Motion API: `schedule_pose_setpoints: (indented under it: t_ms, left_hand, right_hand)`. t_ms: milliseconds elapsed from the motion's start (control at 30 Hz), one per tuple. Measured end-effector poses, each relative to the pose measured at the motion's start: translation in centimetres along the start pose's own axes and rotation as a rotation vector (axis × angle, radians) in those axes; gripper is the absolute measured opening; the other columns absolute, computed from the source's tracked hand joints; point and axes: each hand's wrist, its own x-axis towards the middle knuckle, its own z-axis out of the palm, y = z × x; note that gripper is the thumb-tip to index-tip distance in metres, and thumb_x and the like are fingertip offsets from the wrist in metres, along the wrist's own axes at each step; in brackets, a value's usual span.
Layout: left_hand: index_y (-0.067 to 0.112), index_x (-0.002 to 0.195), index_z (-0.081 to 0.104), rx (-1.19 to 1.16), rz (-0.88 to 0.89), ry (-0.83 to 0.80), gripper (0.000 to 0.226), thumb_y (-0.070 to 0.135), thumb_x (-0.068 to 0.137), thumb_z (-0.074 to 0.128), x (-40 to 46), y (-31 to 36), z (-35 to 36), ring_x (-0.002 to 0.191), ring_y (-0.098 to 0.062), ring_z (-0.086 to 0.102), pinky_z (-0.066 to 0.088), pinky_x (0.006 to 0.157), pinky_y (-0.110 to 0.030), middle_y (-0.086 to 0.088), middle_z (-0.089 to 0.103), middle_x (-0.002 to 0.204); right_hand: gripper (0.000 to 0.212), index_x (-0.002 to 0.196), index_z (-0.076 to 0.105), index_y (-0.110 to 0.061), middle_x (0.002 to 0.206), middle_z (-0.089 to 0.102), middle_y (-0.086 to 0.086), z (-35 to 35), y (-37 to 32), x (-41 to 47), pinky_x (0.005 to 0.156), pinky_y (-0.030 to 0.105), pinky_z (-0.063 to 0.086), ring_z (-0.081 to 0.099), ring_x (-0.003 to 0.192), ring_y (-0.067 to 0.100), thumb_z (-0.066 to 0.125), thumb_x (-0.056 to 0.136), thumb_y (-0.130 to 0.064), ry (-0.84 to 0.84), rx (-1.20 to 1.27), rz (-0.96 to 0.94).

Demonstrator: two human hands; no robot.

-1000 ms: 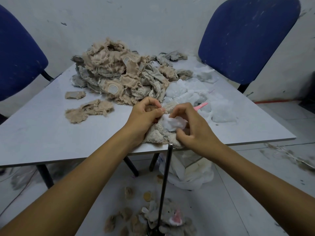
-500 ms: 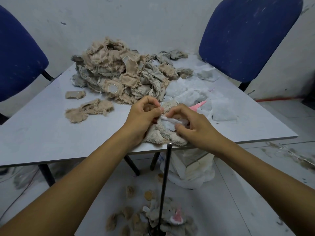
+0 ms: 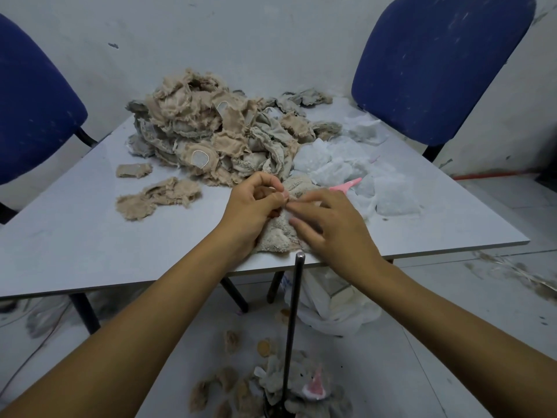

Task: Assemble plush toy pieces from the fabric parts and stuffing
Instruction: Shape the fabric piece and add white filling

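Note:
A beige plush fabric piece (image 3: 278, 236) lies at the near edge of the grey table (image 3: 75, 236). My left hand (image 3: 251, 206) pinches its upper opening between thumb and curled fingers. My right hand (image 3: 330, 227) lies over the piece, its straight fingers pushing into the opening beside the left thumb. The white stuffing it pushed in is hidden. A big heap of beige and grey fabric parts (image 3: 217, 131) sits at the table's back. Loose white stuffing (image 3: 346, 170) spreads to the right of the heap.
A pink stick (image 3: 346, 185) lies by the stuffing. Loose fabric scraps (image 3: 156, 197) lie at left. Blue chairs stand at left (image 3: 33, 110) and right (image 3: 437, 61). A black rod (image 3: 294, 327) rises from the floor. A white bag (image 3: 334, 306) and plush pieces (image 3: 301, 390) lie below.
My right hand pushed the white tuft of stuffing into the plush piece; the tuft is out of sight now and the fingers have straightened. My left hand kept its pinch.

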Motion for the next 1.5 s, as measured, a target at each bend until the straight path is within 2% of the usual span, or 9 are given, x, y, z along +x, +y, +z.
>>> schedule_pose_setpoints:
  t_ms: [267, 433, 533, 667, 833, 967, 1067, 1267, 1500]
  left_hand:
    - [0.011, 0.084, 0.059, 0.041, -0.019, -0.050, 0.018, -0.006, 0.089, 0.063, -0.1, 0.3, 0.0, 0.067, -0.016, 0.051, 0.044, 0.063, -0.023, -0.009, 0.055, 0.073]
    - [0.015, 0.082, 0.058, 0.033, -0.056, 0.059, 0.020, -0.003, 0.090, 0.062, 0.4, 0.4, -0.7, 0.065, -0.015, 0.049, 0.044, 0.060, -0.021, -0.011, 0.054, 0.078]
    - [0.021, 0.093, 0.056, 0.218, -0.036, 0.079, 0.009, 0.016, 0.092, 0.064, 0.5, 0.5, 0.0, 0.088, -0.022, 0.058, 0.050, 0.076, -0.029, -0.012, 0.057, 0.100]
    - [0.040, 0.112, 0.043, 0.782, -0.048, 0.000, 0.031, 0.055, 0.089, 0.058, 0.1, 0.1, 1.1, 0.119, -0.023, 0.036, 0.038, 0.101, -0.044, -0.001, 0.036, 0.121]
    - [0.042, 0.109, 0.048, 0.690, -0.068, -0.125, 0.035, 0.029, 0.081, 0.063, -0.1, 0.7, 0.7, 0.117, -0.031, 0.047, 0.046, 0.095, -0.051, -0.004, 0.049, 0.122]
    - [0.038, 0.102, 0.053, 0.536, -0.036, -0.104, 0.036, 0.009, 0.082, 0.061, -0.2, 0.7, 0.8, 0.084, -0.022, 0.060, 0.050, 0.063, -0.035, -0.008, 0.055, 0.110]
    - [0.031, 0.100, 0.057, 0.466, -0.005, 0.005, 0.038, 0.001, 0.079, 0.062, -0.3, 0.7, 0.7, 0.065, -0.001, 0.057, 0.046, 0.050, -0.019, -0.002, 0.059, 0.096]
    - [0.022, 0.090, 0.060, 0.619, 0.200, 0.174, 0.019, 0.007, 0.079, 0.061, -0.9, -0.1, 1.1, 0.088, -0.008, 0.058, 0.047, 0.070, -0.027, 0.006, 0.063, 0.093]
    - [0.026, 0.100, 0.062, 0.846, 0.426, -0.132, 0.009, 0.032, 0.093, 0.063, -1.0, -0.5, -0.2, 0.092, -0.006, 0.053, 0.044, 0.078, -0.018, 0.007, 0.049, 0.108]
  right_hand:
    - [0.016, 0.104, 0.077, -0.012, 0.099, 0.068, 0.003, -0.4, -0.7, 0.3, 0.079, 0.032, 0.046, 0.059, 0.091, 0.021, 0.072, 0.090, -0.018, 0.053, 0.077, 0.035]
    - [0.053, 0.136, 0.032, -0.038, 0.083, 0.056, 0.004, -1.5, -0.3, 0.4, 0.068, 0.031, 0.039, 0.045, 0.071, 0.012, 0.049, 0.092, -0.013, -0.330, 0.323, 0.122]
    - [0.061, 0.132, 0.030, -0.041, 0.093, 0.061, 0.005, -1.6, -0.5, 0.4, 0.070, 0.030, 0.046, 0.054, 0.075, 0.014, 0.047, 0.089, -0.001, -0.359, 0.315, 0.078]
    - [0.043, 0.116, 0.038, -0.040, 0.103, 0.070, -0.015, -1.9, -0.1, 1.0, 0.064, 0.026, 0.051, 0.067, 0.071, 0.010, 0.044, 0.095, -0.004, -0.106, 0.418, 0.274]
    - [0.037, 0.131, 0.046, -0.027, 0.127, 0.056, 0.003, -2.0, 0.7, 1.5, 0.082, 0.038, 0.051, 0.059, 0.099, 0.017, 0.059, 0.097, -0.031, -0.214, 0.001, 0.239]
    - [0.043, 0.134, 0.047, -0.027, 0.122, 0.055, 0.002, -1.8, -0.1, 2.4, 0.085, 0.045, 0.052, 0.058, 0.106, 0.021, 0.058, 0.095, -0.042, -0.348, -0.101, 0.257]
    - [0.031, 0.119, 0.057, -0.024, 0.096, 0.060, -0.006, -2.4, -0.4, 3.2, 0.080, 0.041, 0.052, 0.059, 0.096, 0.019, 0.066, 0.091, -0.033, -0.384, -0.099, 0.214]
    - [0.024, 0.103, 0.063, -0.023, 0.069, 0.060, -0.002, -2.0, -1.0, 2.5, 0.061, 0.027, 0.042, 0.051, 0.062, 0.007, 0.065, 0.081, -0.013, -0.239, 0.195, 0.251]
    - [0.020, 0.094, 0.058, -0.031, 0.075, 0.065, 0.005, -1.5, 0.5, 2.1, 0.066, 0.037, 0.051, 0.062, 0.070, 0.021, 0.065, 0.084, -0.015, -0.121, 0.406, 0.498]
